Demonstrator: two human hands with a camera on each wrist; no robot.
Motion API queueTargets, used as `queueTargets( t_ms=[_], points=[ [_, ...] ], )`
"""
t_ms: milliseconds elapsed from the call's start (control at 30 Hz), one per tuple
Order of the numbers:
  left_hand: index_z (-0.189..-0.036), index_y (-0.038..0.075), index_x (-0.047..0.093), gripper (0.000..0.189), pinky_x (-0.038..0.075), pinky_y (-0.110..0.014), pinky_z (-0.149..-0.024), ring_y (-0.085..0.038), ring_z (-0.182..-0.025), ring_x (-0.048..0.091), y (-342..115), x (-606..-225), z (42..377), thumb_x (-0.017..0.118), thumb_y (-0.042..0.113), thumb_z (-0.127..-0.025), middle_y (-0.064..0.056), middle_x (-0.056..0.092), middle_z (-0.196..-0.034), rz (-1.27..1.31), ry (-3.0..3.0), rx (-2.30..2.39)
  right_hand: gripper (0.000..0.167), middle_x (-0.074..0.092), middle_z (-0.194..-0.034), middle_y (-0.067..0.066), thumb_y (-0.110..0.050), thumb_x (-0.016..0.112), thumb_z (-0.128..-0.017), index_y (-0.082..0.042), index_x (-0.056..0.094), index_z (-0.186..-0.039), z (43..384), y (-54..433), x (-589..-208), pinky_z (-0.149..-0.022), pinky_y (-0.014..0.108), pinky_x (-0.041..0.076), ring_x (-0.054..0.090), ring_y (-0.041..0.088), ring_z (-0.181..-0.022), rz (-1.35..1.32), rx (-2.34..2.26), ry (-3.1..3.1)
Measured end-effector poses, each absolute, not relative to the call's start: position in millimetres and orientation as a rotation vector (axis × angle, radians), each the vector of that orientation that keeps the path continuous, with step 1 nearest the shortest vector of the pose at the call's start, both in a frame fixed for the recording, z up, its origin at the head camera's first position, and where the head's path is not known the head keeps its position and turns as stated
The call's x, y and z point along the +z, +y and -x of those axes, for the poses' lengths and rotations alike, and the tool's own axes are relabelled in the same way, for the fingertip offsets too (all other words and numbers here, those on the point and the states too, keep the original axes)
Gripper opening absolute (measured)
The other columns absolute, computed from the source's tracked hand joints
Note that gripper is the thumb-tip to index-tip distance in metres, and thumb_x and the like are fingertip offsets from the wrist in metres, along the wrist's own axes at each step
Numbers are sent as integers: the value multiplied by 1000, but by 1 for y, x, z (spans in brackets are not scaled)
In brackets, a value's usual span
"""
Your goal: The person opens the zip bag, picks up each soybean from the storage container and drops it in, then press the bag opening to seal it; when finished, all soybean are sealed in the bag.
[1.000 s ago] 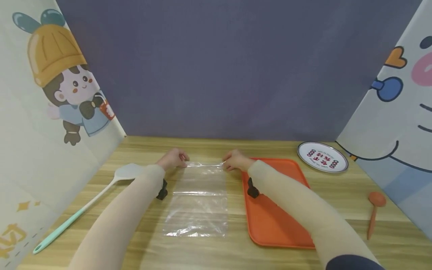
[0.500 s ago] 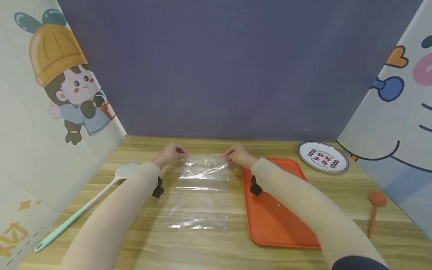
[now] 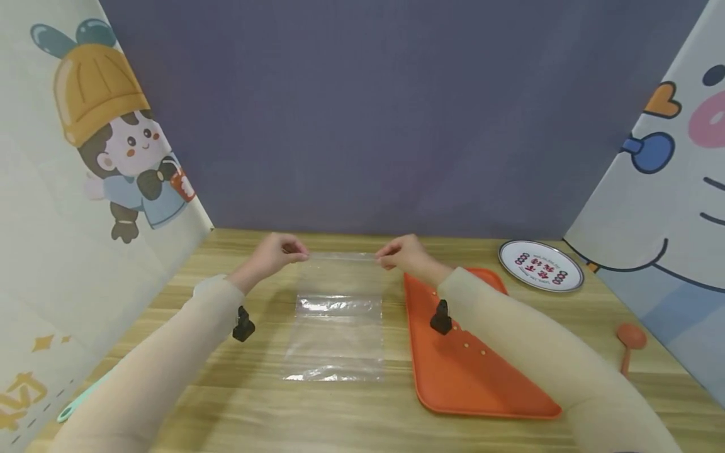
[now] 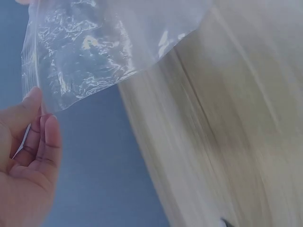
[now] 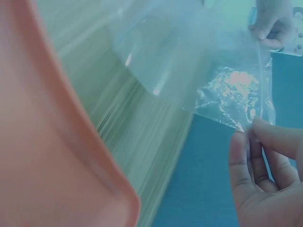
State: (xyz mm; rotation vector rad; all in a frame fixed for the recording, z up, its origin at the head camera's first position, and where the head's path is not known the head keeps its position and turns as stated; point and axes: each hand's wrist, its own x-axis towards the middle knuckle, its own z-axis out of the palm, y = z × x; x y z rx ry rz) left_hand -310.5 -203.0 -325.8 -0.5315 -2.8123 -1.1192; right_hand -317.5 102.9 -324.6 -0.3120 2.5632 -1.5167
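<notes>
A clear plastic zip bag (image 3: pixel 340 308) stretches between my two hands, its zip edge raised and its lower part over the wooden table. My left hand (image 3: pixel 277 255) pinches the top left corner. Thumb and fingertips of that hand (image 4: pixel 31 151) grip the bag (image 4: pixel 94 47) by the zip strip in the left wrist view. At the top right corner, my right hand (image 3: pixel 404 257) pinches the same edge. The right wrist view shows thumb and fingers of the right hand (image 5: pixel 265 165) closed on the bag's corner (image 5: pixel 232 94).
To the right lies an orange tray (image 3: pixel 453 384) with several small yellowish bits (image 3: pixel 466 345), partly under my right arm. Beyond are a white printed plate (image 3: pixel 540 265) and an orange spoon (image 3: pixel 631 336). My left arm covers most of a spatula with a mint-green handle (image 3: pixel 85 399).
Both hands have risen and moved slightly away, pulling the bag's top edge up and its bottom edge farther from me. The left arm now hides the spatula's head.
</notes>
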Motion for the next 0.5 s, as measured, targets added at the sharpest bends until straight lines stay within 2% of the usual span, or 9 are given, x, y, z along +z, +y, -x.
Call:
queueTargets(
  t_ms=[200,300,400,500],
  points=[
    [-103,6,70,19,55,-40,-90,-23,-94,64,-196,-322,295,72,14,-86,-8,70,-100,625,-2797,-964,18,74,-97,15,-5,72,-85,1,73,-102,308,108,-319,-86,44,59,70,31,-88,334,-1548,2539],
    [-109,5,69,26,54,-42,-93,-25,-100,62,-184,-321,290,74,14,-85,-9,69,-106,729,-2686,-844,18,73,-98,16,-4,72,-85,2,72,-102,304,109,-317,-82,38,60,70,22,-81,326,-1574,2507],
    [-108,6,69,27,52,-43,-96,-26,-104,60,-169,-322,285,76,12,-82,-9,68,-107,864,-2527,-720,18,73,-97,15,-4,72,-86,2,72,-102,300,108,-316,-78,33,61,70,19,-79,316,-1577,2483],
    [-105,7,70,25,53,-40,-95,-25,-103,60,-155,-324,282,76,8,-81,-8,67,-105,983,-2376,-579,18,73,-99,13,-7,71,-86,0,72,-103,297,108,-315,-82,37,60,69,17,-78,310,-1567,2473]
  ],
)
